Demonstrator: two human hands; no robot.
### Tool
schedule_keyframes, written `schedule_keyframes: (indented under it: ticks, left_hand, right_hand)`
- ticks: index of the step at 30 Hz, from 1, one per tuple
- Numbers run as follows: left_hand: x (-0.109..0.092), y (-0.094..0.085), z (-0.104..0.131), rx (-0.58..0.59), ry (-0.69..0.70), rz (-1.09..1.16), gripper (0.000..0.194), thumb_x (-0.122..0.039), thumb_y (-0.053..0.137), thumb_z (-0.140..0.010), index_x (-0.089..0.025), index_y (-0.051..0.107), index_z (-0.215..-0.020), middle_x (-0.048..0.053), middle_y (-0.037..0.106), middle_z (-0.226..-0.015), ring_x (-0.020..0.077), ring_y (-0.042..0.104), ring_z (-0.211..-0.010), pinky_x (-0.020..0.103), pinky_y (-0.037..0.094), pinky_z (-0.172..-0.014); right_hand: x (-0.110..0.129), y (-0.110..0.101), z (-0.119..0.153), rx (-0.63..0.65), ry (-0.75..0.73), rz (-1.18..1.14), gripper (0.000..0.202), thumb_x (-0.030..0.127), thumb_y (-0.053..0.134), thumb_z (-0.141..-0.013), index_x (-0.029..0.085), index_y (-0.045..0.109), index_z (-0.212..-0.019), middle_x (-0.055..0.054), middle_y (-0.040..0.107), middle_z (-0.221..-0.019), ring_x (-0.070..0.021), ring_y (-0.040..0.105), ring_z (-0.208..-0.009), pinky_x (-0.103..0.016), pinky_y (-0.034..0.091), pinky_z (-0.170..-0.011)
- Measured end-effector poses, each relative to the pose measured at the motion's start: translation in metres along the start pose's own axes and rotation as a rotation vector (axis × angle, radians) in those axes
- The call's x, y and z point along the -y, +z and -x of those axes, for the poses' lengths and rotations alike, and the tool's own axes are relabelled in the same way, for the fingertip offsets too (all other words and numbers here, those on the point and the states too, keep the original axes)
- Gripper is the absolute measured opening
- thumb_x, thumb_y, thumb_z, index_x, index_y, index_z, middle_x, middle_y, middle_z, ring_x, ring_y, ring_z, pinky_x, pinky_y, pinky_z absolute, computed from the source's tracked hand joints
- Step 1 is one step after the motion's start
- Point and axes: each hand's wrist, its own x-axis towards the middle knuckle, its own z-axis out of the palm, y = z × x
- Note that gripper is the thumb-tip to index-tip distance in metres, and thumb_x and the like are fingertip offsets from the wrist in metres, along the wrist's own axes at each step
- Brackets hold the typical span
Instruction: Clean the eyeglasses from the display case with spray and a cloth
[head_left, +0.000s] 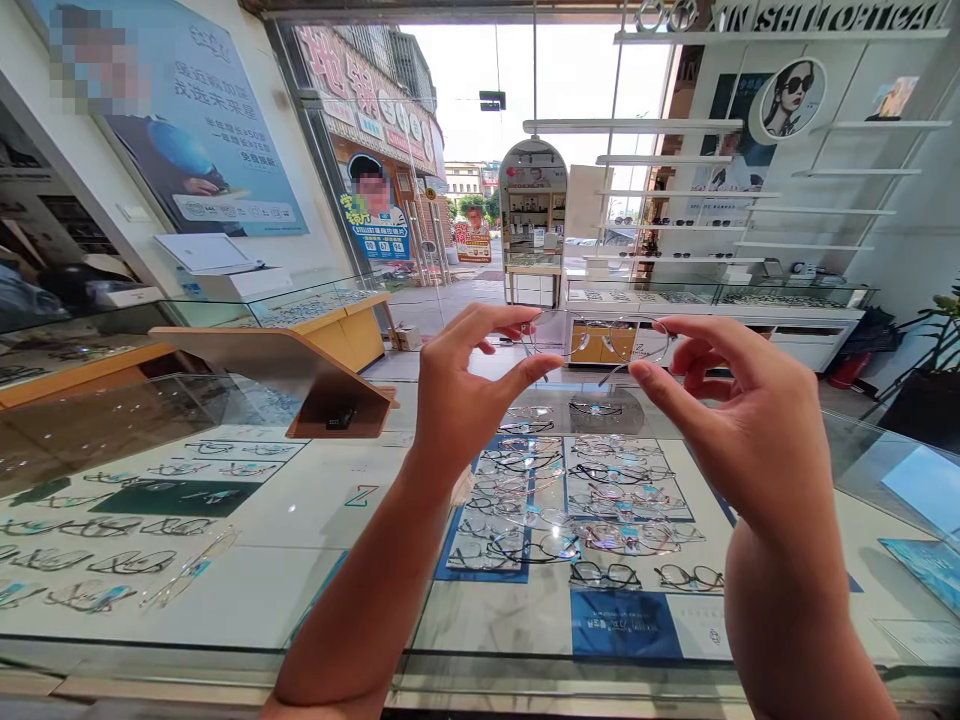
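Note:
A pair of thin-rimmed eyeglasses [621, 322] is held up above the glass counter, between my two hands. My left hand [480, 375] grips its left end with thumb and fingertips. At the right end, my right hand [739, 375] pinches the frame in the same way. The clear lenses face away over the counter, and parts of the temples show below the rims. Beneath my hands, rows of eyeglasses [622, 490] lie inside the glass display counter [322, 570].
A brown-framed tabletop mirror [300, 370] stands tilted on the counter at left. More eyeglasses [127, 530] lie in the left part of the case. Farther off are an arched standing mirror [534, 225], white wall shelves [750, 193] and a potted plant [930, 370] at right.

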Motion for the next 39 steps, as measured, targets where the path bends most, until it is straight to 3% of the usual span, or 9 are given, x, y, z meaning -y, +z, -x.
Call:
schedule_keyframes:
  ticks: [19, 39]
  left_hand:
    - [-0.004, -0.002, 0.001, -0.017, 0.040, -0.053, 0.040, -0.057, 0.087, -0.087, -0.031, 0.078, -0.115, 0.004, 0.082, -0.106, 0.0208, 0.075, -0.094, 0.039, 0.059, -0.079]
    - [-0.016, 0.002, 0.005, -0.102, 0.178, -0.152, 0.034, -0.046, 0.089, -0.088, -0.030, 0.076, -0.115, 0.001, 0.078, -0.101, 0.0222, 0.072, -0.094, 0.041, 0.061, -0.087]
  right_hand:
    - [-0.004, 0.000, -0.001, 0.030, 0.034, 0.018, 0.037, 0.050, 0.077, -0.093, 0.026, 0.079, -0.121, 0.003, 0.060, -0.070, -0.0152, 0.054, -0.060, -0.031, 0.049, -0.060]
    - [-0.008, 0.002, -0.005, 0.076, 0.050, -0.009, 0.041, 0.046, 0.074, -0.096, 0.024, 0.078, -0.131, 0.000, 0.070, -0.074, -0.0166, 0.061, -0.064, -0.032, 0.054, -0.064]
